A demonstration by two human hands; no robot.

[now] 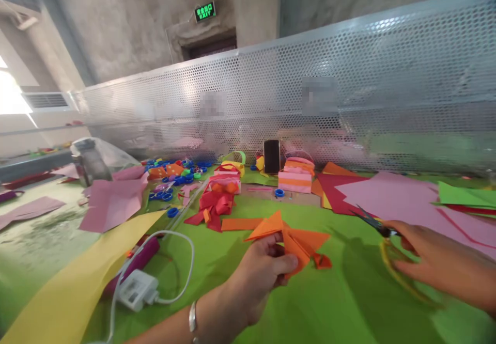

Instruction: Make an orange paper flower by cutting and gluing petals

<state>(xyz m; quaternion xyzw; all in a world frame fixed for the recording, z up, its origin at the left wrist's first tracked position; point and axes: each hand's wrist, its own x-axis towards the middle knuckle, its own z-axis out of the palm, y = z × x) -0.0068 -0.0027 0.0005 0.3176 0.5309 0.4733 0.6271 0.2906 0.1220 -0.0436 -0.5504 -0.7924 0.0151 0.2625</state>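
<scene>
- Orange folded piece, with pointed flaps spread out, sits in the left hand, raised over a green surface.
- The left hand is closed to a pinch, thumb on the near side and curled fingers behind; a silver bracelet circles its wrist.
- The right hand, well apart from the left, is partly curled around scissors; their dark blades point away to the left, slightly parted, and the yellow handle is blurred.
- Just right of the left hand's fingertips, a small orange scrap shows beside the folded piece; whether they touch, I cannot tell.
- Just beyond the left hand lies an orange strip, with red pieces farther off.
- Left of the left hand are a white charger with its cable and a long yellow sheet.
- Beyond the right hand spreads a pink sheet.
</scene>
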